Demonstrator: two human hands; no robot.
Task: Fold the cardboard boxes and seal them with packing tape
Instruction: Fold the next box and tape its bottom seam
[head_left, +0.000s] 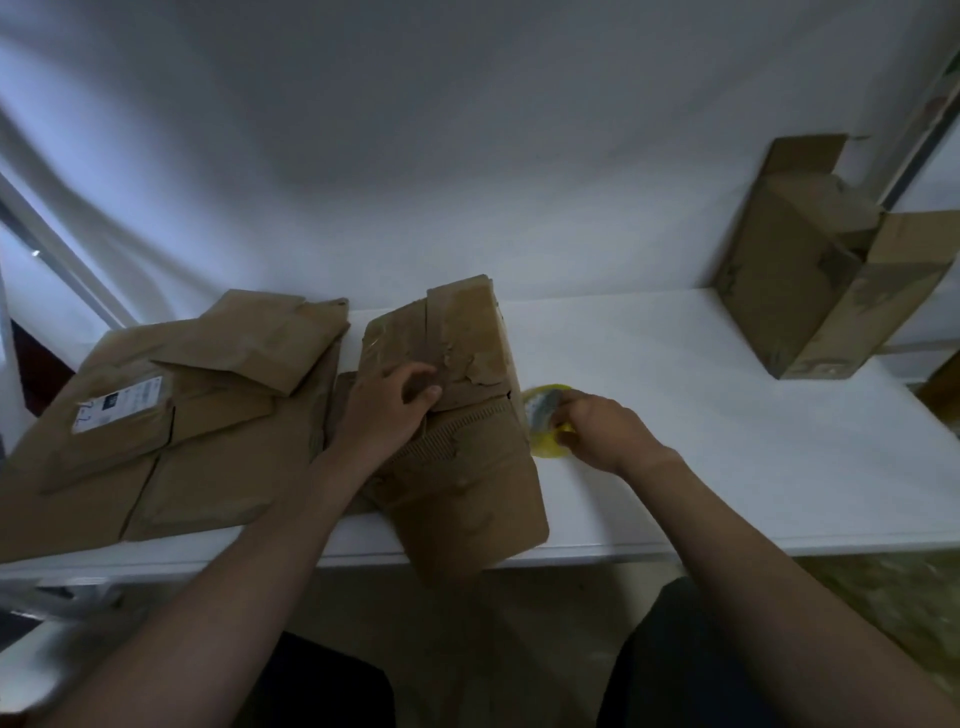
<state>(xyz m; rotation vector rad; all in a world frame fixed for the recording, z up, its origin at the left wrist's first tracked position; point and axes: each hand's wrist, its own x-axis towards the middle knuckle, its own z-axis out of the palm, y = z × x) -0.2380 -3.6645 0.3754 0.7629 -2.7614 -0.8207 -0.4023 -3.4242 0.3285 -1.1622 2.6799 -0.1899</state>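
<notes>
both forearms come in from the bottom edge, bare, over dark trouser legs. left hand (387, 402) sits on top of the box (467, 483), fingers curled in at the flap seam, gripping the flap edge as far as i can see. the box stands at the near edge of the table (727, 441), centre of view, and its near corner overhangs that edge. top flaps are down. the surface paper is torn, corrugation is exposed just below the hand, and glossy old strips run across the far flap.

right hand (602, 431) grasps the tape (540, 410), a yellowish clear roll, with fingers wrapped over its rim. the roll is up on edge on the table at the box's right side; touching or just beside, can't tell. whether a strip is pulled out: can't tell, too blurred.

left of the box is a flat stack (197, 415) of unfolded boxes lying on the table, its right edge against the box. one of them carries a white label (122, 405).

far right, well apart: an open box (800, 291) at the back of the table, flaps up, close to the white wall.
</notes>
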